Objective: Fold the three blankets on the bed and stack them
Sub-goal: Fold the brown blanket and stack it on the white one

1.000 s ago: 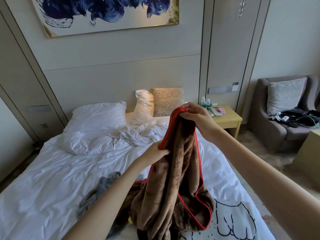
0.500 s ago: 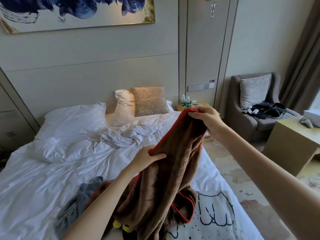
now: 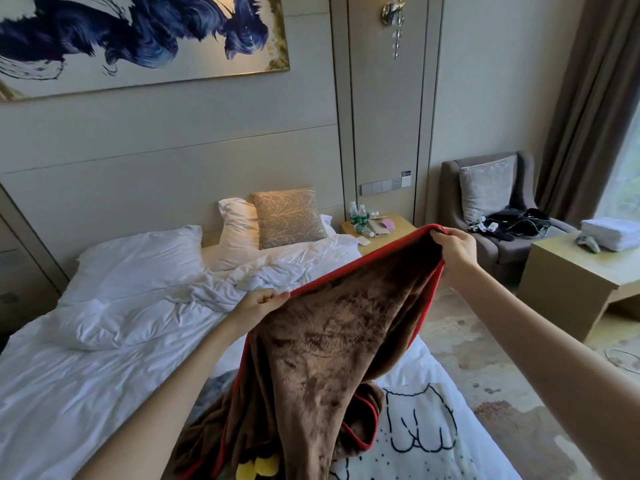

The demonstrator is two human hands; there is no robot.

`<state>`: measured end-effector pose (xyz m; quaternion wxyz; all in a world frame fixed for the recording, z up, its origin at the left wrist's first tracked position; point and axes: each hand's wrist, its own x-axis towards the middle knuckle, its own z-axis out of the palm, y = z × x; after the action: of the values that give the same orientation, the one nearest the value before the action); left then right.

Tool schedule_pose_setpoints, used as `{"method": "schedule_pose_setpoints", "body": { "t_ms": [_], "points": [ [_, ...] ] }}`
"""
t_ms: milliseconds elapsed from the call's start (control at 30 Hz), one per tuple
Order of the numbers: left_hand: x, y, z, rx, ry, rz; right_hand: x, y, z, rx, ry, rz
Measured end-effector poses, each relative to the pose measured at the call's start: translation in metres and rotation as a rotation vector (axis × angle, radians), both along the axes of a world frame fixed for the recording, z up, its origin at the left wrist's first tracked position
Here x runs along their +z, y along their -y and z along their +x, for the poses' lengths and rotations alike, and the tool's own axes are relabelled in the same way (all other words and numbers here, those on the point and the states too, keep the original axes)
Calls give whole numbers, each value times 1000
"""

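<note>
A brown fleece blanket (image 3: 329, 348) with a red border hangs in the air over the bed's near right corner. My right hand (image 3: 453, 249) grips its top red edge up high on the right. My left hand (image 3: 259, 303) pinches the same edge lower and to the left, so the edge runs taut between them. The blanket's lower part trails down onto the bed (image 3: 86, 386). A white blanket with black cartoon outlines (image 3: 419, 441) lies flat beneath it at the right. A sliver of grey blanket (image 3: 221, 379) shows behind my left forearm, mostly hidden.
White pillows (image 3: 138, 258) and a beige cushion (image 3: 289, 216) lie at the headboard, with a rumpled white sheet mid-bed. A nightstand (image 3: 381, 230) with bottles stands right of the bed. Further right are a grey armchair (image 3: 498, 220) and a low table (image 3: 571, 282) holding folded towels.
My hands have moved apart along the red edge, the right going right, the left staying low. The bunched blanket has spread out wider. The view has shifted to the right.
</note>
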<state>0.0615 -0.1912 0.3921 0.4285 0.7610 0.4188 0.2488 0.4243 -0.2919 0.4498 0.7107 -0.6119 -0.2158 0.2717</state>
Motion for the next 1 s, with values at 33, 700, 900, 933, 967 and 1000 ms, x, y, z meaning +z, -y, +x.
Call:
{"method": "schedule_pose_setpoints", "body": {
  "t_ms": [33, 700, 900, 933, 967, 1000],
  "points": [
    [4, 3, 0, 16, -7, 32, -1, 1, 3, -6, -3, -12],
    [139, 93, 89, 51, -20, 786, 80, 30, -95, 587, 1105, -45],
    [81, 92, 70, -8, -117, 397, 82, 31, -104, 338, 1188, -37],
    [68, 93, 67, 7, -92, 323, 82, 31, -103, 332, 1174, -31],
    [57, 94, 64, 15, -40, 228, 82, 31, -100, 324, 1154, -30],
    [46, 95, 60, 22, -1, 138, 82, 31, -97, 311, 1131, -35]
  ]
}}
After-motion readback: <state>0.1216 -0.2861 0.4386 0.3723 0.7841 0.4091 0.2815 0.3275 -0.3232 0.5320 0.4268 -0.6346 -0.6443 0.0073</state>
